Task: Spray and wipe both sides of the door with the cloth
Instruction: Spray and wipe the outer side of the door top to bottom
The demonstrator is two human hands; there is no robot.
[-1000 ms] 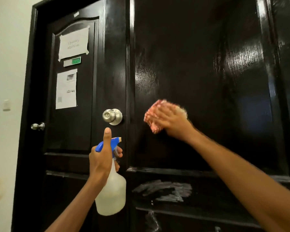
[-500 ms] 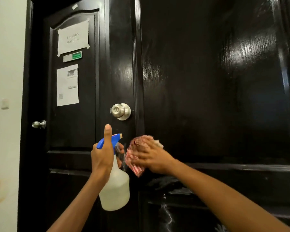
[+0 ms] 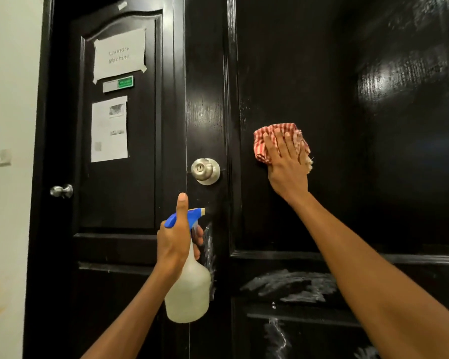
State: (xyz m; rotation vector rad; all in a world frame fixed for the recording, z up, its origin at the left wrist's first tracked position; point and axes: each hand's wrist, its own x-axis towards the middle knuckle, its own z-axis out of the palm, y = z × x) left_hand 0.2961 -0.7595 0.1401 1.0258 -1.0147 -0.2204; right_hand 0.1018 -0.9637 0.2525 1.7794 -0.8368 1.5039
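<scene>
Right hand (image 3: 287, 161) flat, pressing red-striped cloth (image 3: 263, 143) on glossy black door (image 3: 322, 73), now higher, centre-right, left hand (image 3: 175, 239) gripping blue-topped translucent spray bottle (image 3: 188, 291)

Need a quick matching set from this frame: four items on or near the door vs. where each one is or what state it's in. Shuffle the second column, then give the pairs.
Things
1. cloth
2. spray bottle
3. round knob
4. paper sign

Place or state
A. taped on the upper panel of the far door
B. pressed flat against the door under the right hand
C. gripped by the left hand, nozzle toward the door
D. on the door, above the bottle's nozzle

Pairs: 1-B, 2-C, 3-D, 4-A
</scene>
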